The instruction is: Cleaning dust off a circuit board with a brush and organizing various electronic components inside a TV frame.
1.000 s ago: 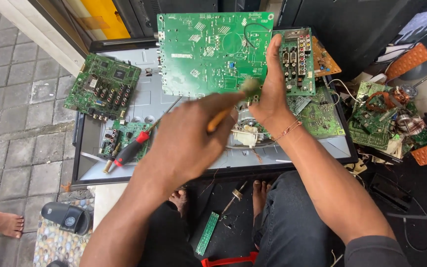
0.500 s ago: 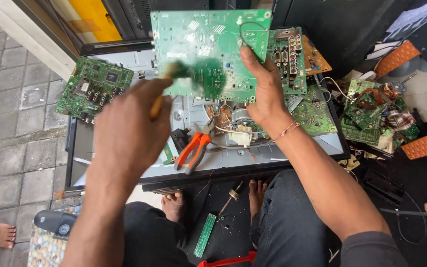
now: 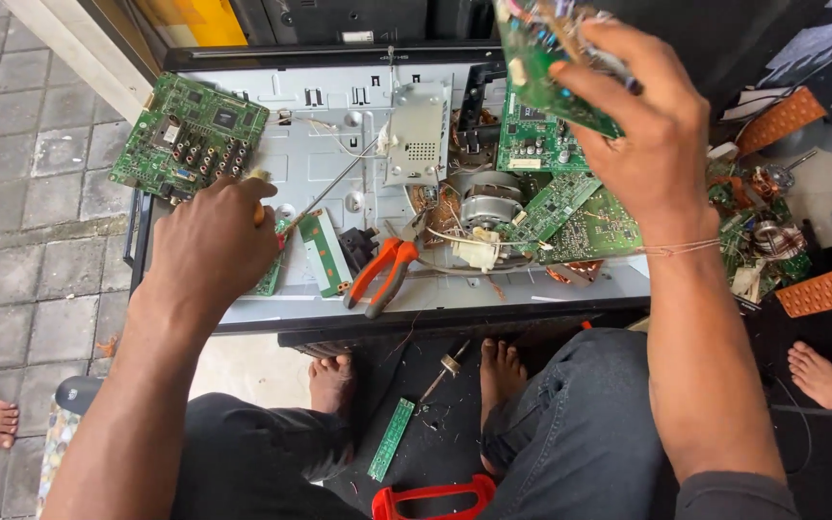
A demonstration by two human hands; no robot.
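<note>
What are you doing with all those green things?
A person sits over an opened metal panel strewn with electronics. The right hand lifts a green circuit board. The left hand grips a screwdriver lying across the panel. Orange pliers and more boards lie there.

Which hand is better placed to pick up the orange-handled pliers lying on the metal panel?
Probably the left hand: it sits low over the panel close to the pliers, though it grips a screwdriver. The right hand is raised, holding a green circuit board.
</note>
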